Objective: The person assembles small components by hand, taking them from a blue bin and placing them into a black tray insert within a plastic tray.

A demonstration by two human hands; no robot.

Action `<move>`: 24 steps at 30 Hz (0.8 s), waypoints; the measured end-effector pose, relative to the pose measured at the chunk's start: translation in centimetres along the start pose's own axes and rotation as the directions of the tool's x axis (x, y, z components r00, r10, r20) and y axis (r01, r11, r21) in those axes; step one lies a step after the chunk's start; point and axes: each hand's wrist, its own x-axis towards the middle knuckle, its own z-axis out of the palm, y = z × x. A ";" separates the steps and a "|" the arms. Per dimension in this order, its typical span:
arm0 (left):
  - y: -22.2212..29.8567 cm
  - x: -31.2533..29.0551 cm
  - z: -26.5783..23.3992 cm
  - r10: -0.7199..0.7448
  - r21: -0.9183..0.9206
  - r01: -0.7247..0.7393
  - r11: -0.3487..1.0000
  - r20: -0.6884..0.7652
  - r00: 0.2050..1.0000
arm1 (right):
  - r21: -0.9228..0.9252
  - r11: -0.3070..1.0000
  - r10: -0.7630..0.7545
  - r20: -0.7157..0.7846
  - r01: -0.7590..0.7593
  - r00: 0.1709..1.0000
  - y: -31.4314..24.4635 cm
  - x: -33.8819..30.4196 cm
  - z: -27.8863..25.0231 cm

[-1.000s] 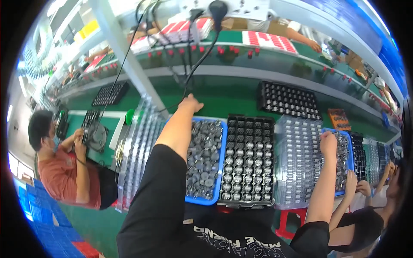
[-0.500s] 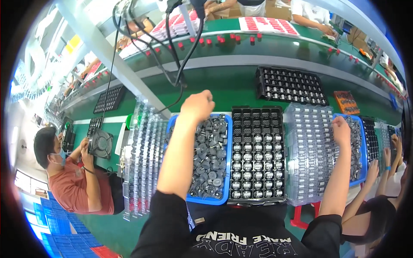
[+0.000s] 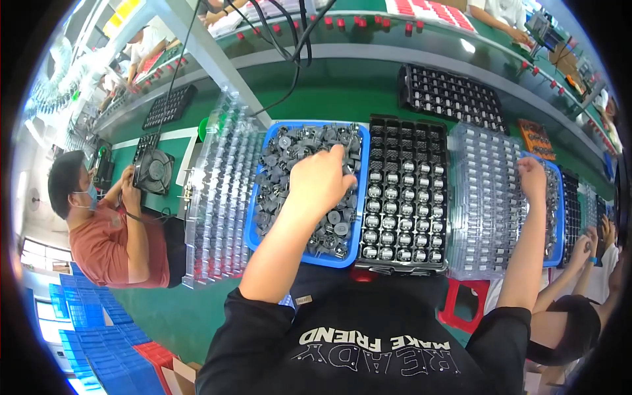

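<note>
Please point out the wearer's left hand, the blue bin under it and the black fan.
Left hand (image 3: 321, 176): head view, back of the hand.
Blue bin (image 3: 336, 262): head view, its near rim.
Black fan (image 3: 155, 171): head view, its hub.

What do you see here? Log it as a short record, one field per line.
left hand: left hand over a blue bin of grey parts; grip unclear
right hand: right hand raised near the right edge of the clear trays, fingers curled; contents unclear
black tray: black tray right of the bin, round parts in its lower rows
far left: more clear plastic trays; beyond them, a person in a red shirt beside a black fan
</note>
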 end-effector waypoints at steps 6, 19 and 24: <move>-2.2 -4.5 1.6 -0.013 -0.653 -0.112 0.749 -0.183 0.983 | 0.278 0.958 0.115 -0.140 -0.072 0.983 -1.8 -3.1 -0.1; 0.0 -8.7 1.1 0.183 -0.832 0.241 -0.500 0.170 0.968 | 0.931 0.354 -0.268 0.188 -0.085 0.945 -24.9 -23.3 -1.4; 1.6 -9.3 2.6 0.218 -0.849 0.230 -0.475 0.140 0.966 | 0.927 0.367 -0.324 0.212 -0.084 0.922 -28.1 -26.1 0.9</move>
